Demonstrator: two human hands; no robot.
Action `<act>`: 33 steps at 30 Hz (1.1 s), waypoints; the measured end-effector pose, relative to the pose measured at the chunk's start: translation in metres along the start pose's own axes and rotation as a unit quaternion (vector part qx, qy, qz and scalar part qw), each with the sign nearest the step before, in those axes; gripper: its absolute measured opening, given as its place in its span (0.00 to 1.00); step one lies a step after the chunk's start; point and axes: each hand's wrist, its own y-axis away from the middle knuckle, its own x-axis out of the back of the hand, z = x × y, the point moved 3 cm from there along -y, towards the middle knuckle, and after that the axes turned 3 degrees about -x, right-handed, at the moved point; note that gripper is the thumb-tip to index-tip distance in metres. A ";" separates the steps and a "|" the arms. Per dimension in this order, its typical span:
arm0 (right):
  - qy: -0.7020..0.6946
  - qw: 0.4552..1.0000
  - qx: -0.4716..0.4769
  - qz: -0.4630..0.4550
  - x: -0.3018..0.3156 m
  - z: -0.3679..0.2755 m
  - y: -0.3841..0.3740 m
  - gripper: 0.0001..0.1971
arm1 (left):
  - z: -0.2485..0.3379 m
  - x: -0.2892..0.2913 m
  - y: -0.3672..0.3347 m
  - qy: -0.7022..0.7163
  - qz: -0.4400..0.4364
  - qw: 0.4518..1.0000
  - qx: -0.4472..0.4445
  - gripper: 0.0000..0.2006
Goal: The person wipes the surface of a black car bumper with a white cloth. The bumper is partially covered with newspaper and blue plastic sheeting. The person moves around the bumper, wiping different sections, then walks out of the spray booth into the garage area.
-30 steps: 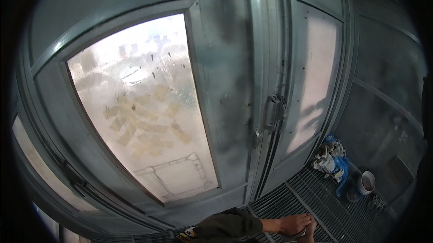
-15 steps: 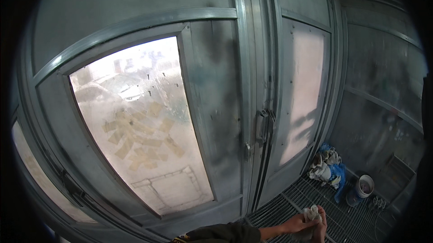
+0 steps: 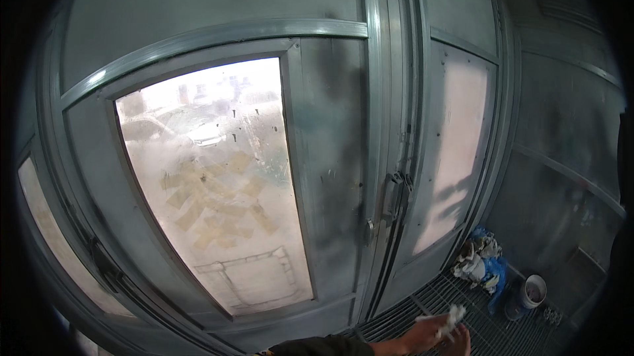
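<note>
At the lower edge, my left hand [image 3: 420, 336] reaches in from a dark sleeve [image 3: 323, 347], its fingers closed on a crumpled white wad [image 3: 454, 318]. Paper or cloth, I cannot tell which. My right hand [image 3: 461, 343] presses against the wad from the right, its fingers bent and slightly blurred; the picture's edge cuts off part of it. Both hands are close together above a dark floor grating [image 3: 422, 303].
Ahead stands a grey metal door with a large hazy window [image 3: 218, 178] patched with tan tape. A door handle [image 3: 394, 197] sits at the seam. To the right are a heap of crumpled waste with blue plastic [image 3: 485, 263] and a white bucket [image 3: 533, 290].
The view has shifted slightly, so the door sits further right and lower. My hands and the wad have dropped toward the lower edge, and the wad's shape has changed.
</note>
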 end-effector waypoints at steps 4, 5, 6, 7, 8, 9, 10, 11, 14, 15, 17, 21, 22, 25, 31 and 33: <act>-0.168 0.921 0.150 -0.318 -0.027 0.016 -0.028 0.18 | 0.031 -0.039 0.019 0.070 -0.108 0.991 -0.046 0.30; -0.151 0.913 0.166 -0.342 -0.027 0.013 -0.025 0.18 | 0.026 -0.038 0.016 0.112 -0.126 0.985 -0.045 0.28; -0.136 0.902 0.184 -0.365 -0.027 0.010 -0.024 0.18 | 0.014 -0.035 0.009 0.154 -0.144 0.977 -0.042 0.27; -0.065 0.922 0.179 -0.337 -0.029 -0.004 -0.006 0.19 | 0.003 -0.033 0.006 0.180 -0.155 0.972 0.005 0.27; 0.013 0.936 0.180 -0.303 -0.026 -0.018 0.003 0.20 | -0.003 -0.032 0.000 0.204 -0.161 0.964 0.061 0.27; -0.148 0.977 -0.025 -0.154 0.026 0.009 0.002 0.21 | -0.008 -0.030 -0.011 0.228 -0.171 0.952 0.113 0.26; -0.104 0.989 -0.008 -0.103 0.034 0.020 -0.005 0.22 | -0.012 -0.031 -0.015 0.248 -0.178 0.940 0.154 0.26; -0.060 0.997 0.009 -0.051 0.037 0.036 -0.019 0.23 | -0.015 -0.034 -0.019 0.257 -0.181 0.932 0.179 0.26; 0.004 0.999 0.031 0.040 0.033 0.047 -0.015 0.24 | -0.017 -0.036 -0.014 0.273 -0.165 0.921 0.224 0.25; 0.016 0.997 0.039 0.061 0.025 0.041 -0.011 0.24 | -0.018 -0.038 -0.011 0.278 -0.161 0.919 0.230 0.24; 0.039 0.992 0.055 0.106 0.011 0.028 0.003 0.24 | -0.016 -0.042 -0.004 0.287 -0.157 0.915 0.235 0.24; 0.051 0.977 0.019 0.206 0.014 0.025 0.007 0.23 | -0.010 -0.051 0.003 0.297 -0.159 0.910 0.241 0.23; 0.043 0.970 -0.006 0.237 0.019 0.028 0.006 0.22 | -0.010 -0.053 0.003 0.298 -0.164 0.909 0.243 0.23; 0.016 0.986 0.061 0.151 0.034 0.035 0.007 0.22 | -0.015 -0.073 0.006 0.306 -0.186 0.897 0.260 0.22; 0.106 0.968 0.120 0.193 0.010 -0.009 0.065 0.15 | -0.010 -0.094 0.025 0.355 -0.207 0.837 0.361 0.20; 0.267 0.880 0.329 0.214 0.011 -0.032 0.082 0.17 | -0.009 -0.108 0.024 0.378 -0.224 0.809 0.391 0.20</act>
